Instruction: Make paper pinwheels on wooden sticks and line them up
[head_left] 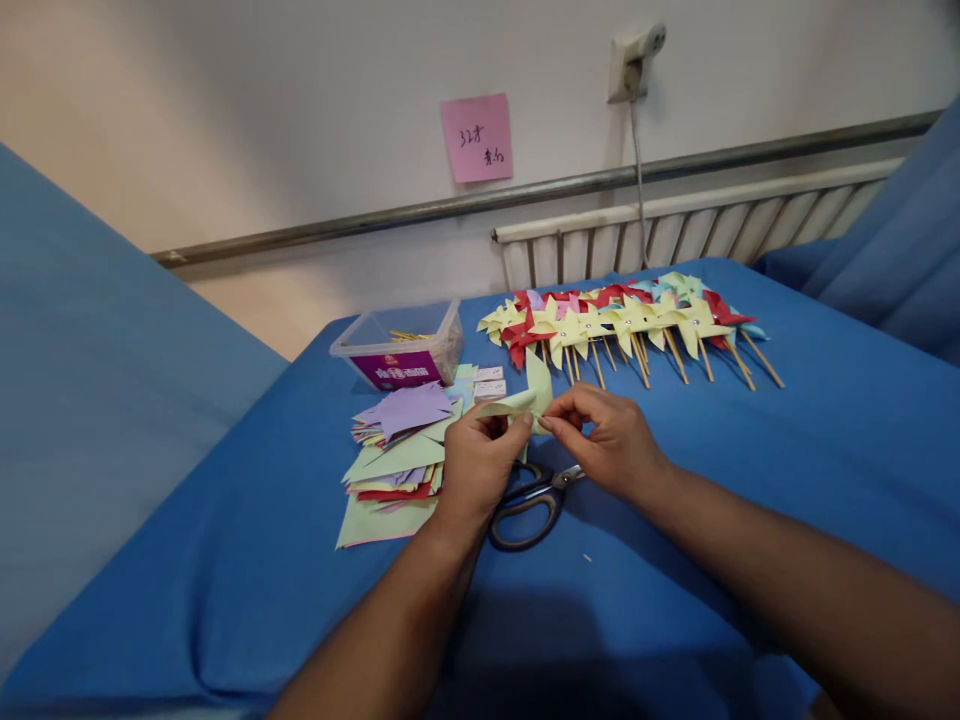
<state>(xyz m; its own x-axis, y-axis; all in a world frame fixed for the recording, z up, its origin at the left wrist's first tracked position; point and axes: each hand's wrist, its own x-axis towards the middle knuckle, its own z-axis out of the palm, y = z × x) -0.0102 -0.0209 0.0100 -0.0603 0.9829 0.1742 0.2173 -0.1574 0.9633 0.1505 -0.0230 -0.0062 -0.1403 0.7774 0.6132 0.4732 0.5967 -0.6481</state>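
Between my two hands is a pale green paper pinwheel (538, 378), partly folded, its blades sticking up and to the left. My left hand (484, 455) is closed on the paper, thumb and fingers pinching it near the centre. The fingertips of my right hand (604, 435) pinch at the same centre from the right; whether a small pin is between them is hidden. Below the hands lies a pair of scissors (529, 508) with dark handles, its blades pointing right. Stacks of cut coloured paper (405, 465) sit just left of my left hand.
A clear plastic tub (401, 345) with a purple label holds thin wooden sticks. Small boxes (490, 385) stand beside it. Several finished pinwheels (626, 320) on sticks lie in a row at the back. The blue-covered table (712, 580) meets a wall with a radiator (705, 225).
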